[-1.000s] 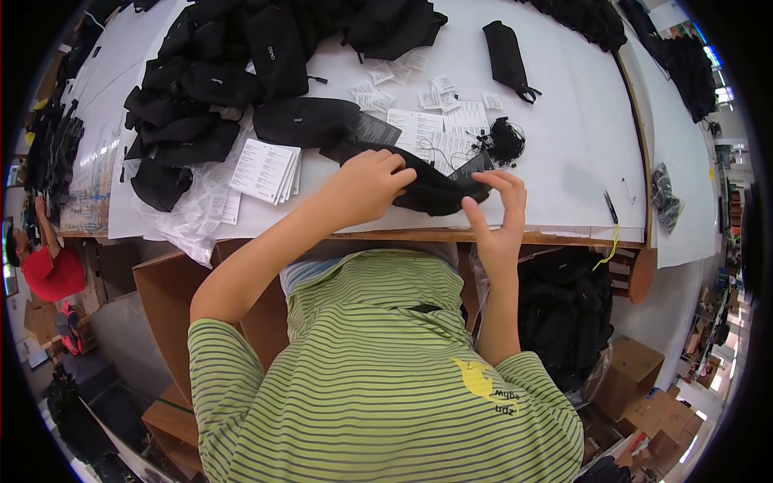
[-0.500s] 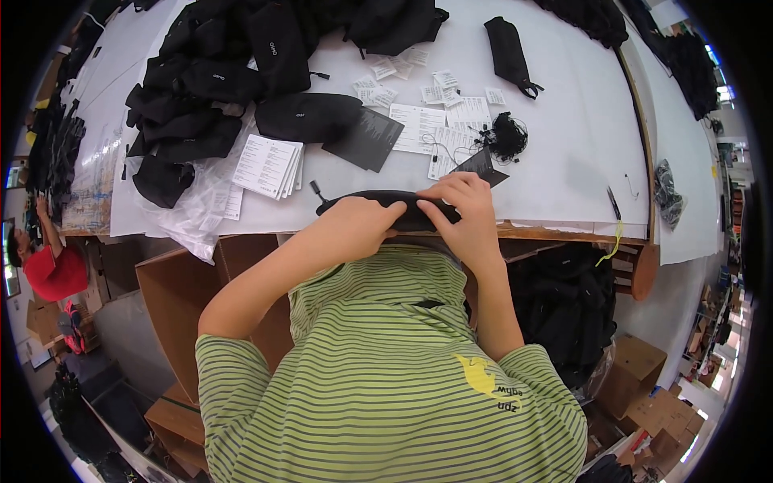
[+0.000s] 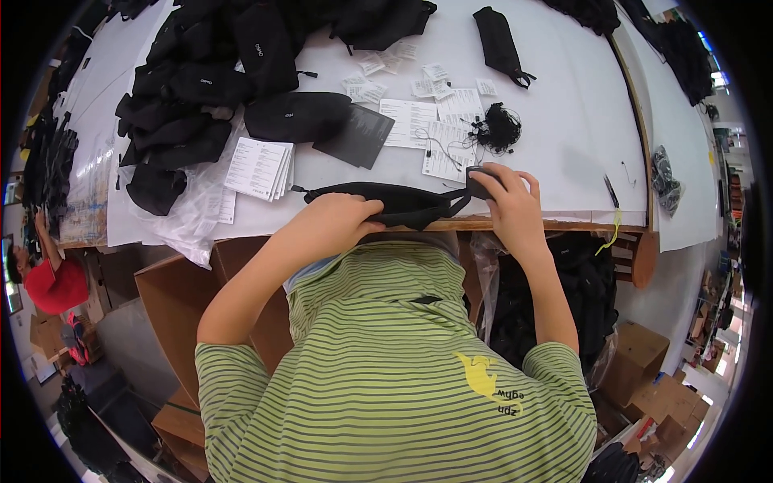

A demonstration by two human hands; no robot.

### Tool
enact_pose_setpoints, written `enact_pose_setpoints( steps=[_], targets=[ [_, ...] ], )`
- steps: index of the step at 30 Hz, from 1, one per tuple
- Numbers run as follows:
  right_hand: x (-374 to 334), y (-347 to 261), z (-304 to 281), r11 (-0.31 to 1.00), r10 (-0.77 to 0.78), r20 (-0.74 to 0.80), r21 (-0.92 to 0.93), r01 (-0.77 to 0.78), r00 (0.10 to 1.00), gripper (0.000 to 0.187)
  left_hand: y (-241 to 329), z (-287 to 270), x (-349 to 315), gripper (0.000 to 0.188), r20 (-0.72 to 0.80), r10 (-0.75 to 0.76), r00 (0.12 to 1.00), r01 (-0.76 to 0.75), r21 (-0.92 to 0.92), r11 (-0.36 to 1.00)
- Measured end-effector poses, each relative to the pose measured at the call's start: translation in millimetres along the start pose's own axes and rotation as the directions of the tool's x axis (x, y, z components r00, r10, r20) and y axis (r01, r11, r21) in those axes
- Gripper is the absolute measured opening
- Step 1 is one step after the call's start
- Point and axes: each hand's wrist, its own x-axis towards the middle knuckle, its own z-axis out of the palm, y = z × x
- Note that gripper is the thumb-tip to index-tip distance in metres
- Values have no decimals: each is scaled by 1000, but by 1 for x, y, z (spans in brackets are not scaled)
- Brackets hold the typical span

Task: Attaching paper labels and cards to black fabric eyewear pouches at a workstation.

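A long black fabric pouch (image 3: 403, 203) lies at the table's near edge, its upper side slightly parted. My left hand (image 3: 346, 219) is closed on the left part of the pouch, thumb toward its middle. A dark zipper pull (image 3: 299, 189) sticks out past the pouch's left end, and a black strap loop (image 3: 457, 200) extends from its right end. My right hand (image 3: 513, 201) is just beyond that loop, fingers bent over a small black card (image 3: 481, 183). Above it are a tangle of black cords (image 3: 499, 127) and printed white sheets (image 3: 444, 153).
Black pouches (image 3: 211, 84) are heaped at the far left. White printed cards (image 3: 259, 167) are stacked on clear plastic, near a dark card (image 3: 359, 138). One pouch (image 3: 499, 42) lies apart at the far right. Thread snips (image 3: 611, 191) rest near the right edge. Cardboard boxes (image 3: 179, 310) stand below.
My right hand has left the pouch and moved right, onto the small black card. My left hand has shifted a little left, still on the pouch, whose strap loop now shows.
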Motion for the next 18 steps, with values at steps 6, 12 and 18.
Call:
enact_pose_setpoints(
  steps=[6, 12, 18],
  targets=[
    [-4, 25, 0, 984, 149, -148, 122, -131, 978, 37, -4, 1, 3, 25, -30, 16, 999, -15, 20, 1000],
    [-19, 71, -18, 812, 367, -230, 553, -189, 901, 15, -6, 4, 5, 23, -102, 26, 994, -22, 43, 999],
    [-36, 72, -39, -36, 362, 405, 906, -421, 840, 15, -7, -2, 9, 23, -23, -47, 999, 48, 46, 998]
  ],
)
